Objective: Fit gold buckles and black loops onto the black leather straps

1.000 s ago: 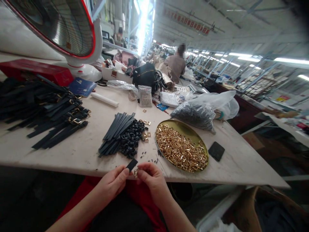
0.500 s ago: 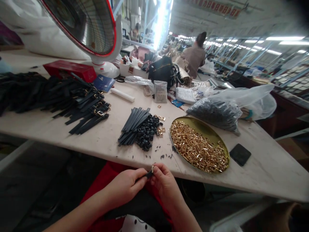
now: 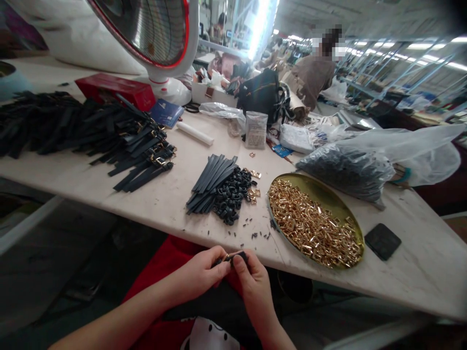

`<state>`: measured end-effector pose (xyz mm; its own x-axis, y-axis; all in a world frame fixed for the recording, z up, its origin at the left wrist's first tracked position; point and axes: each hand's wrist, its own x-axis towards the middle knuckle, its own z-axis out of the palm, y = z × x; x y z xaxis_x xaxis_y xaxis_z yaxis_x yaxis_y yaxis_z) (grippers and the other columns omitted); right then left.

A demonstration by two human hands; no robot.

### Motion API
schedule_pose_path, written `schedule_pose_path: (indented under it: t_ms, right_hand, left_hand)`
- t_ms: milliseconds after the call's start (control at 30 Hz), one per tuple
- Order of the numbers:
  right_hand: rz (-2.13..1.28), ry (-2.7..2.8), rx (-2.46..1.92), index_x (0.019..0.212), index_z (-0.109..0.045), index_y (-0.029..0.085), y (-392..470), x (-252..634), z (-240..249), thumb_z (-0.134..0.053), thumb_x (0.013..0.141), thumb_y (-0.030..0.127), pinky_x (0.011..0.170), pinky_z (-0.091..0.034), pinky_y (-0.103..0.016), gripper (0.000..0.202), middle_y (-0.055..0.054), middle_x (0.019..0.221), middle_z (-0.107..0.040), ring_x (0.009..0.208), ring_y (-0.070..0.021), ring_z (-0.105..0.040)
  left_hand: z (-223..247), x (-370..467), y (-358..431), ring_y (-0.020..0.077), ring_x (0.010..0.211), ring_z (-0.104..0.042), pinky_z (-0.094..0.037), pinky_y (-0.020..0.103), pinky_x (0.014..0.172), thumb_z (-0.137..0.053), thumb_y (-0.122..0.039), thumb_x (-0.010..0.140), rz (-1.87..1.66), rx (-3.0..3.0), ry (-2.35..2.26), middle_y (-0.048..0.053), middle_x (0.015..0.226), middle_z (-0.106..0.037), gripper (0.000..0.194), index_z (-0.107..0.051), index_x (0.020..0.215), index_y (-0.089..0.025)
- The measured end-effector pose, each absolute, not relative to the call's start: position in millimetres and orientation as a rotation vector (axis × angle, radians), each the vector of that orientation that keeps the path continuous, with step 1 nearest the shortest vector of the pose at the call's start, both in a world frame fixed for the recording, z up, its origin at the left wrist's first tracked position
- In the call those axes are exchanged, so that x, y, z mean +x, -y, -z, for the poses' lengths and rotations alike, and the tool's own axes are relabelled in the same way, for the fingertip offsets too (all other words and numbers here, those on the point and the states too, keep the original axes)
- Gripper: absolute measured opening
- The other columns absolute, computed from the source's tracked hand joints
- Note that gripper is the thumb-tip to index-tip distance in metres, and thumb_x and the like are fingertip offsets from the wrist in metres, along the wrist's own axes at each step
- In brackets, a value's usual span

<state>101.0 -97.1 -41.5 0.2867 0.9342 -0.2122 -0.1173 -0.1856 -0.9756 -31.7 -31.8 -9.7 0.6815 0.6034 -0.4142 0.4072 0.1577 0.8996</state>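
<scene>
Just off the table's front edge, my left hand and my right hand meet with fingers closed on one black strap. A small gold buckle shows on the strap between my fingertips; most of the strap is hidden by my hands. On the table beyond lie flat black straps and a heap of small black loops. Several loose gold buckles sit beside the loops. To the right, a round gold tray holds a pile of gold buckles.
Straps with buckles are piled at left. Behind stand a heater, a red box, a white roll and a black bag. A filled plastic bag and a black pad lie at right. A person is farther back.
My right fingers have shifted along the strap, and its dark end now shows between both hands, with the buckle nearer my left fingers. The view has turned slightly left.
</scene>
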Motion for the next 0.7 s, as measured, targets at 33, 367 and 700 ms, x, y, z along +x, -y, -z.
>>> schedule_pose_path:
  t_ms: [33,367,700]
  right_hand:
    - [-1.213,0.74,-1.399,0.074,-0.06,0.017,96,101,44,-0.057,0.078,0.04,0.059,-0.042,-0.024,0.024,0.0,0.066,-0.058,0.061,-0.0127,-0.052]
    - [-1.281,0.536,-1.359,0.074,-0.054,0.017,86,98,53,-0.055,0.078,0.044,0.053,-0.041,-0.023,0.027,0.002,0.063,-0.054,0.055,-0.0107,-0.048]
    - [-0.624,1.423,-1.417,0.07,-0.056,0.02,101,107,35,-0.051,0.082,0.022,0.063,-0.04,-0.026,0.013,0.0,0.068,-0.055,0.067,-0.0144,-0.051]
  left_hand:
    - [11,-32,31,0.0073,0.049,-0.038,-0.03,0.018,0.045,-0.041,-0.04,0.082,-0.165,1.428,-0.884,-0.007,0.057,-0.044,0.026,-0.045,0.075,-0.016]
    - [25,-29,26,0.004,0.042,-0.039,-0.026,0.017,0.04,-0.054,-0.04,0.073,-0.176,1.128,-0.853,-0.004,0.063,-0.055,0.025,-0.048,0.069,-0.015]
    - [3,-27,37,0.0063,0.043,-0.038,-0.027,0.018,0.039,-0.052,-0.038,0.072,-0.276,1.3,-0.987,-0.006,0.055,-0.046,0.023,-0.047,0.065,-0.016]
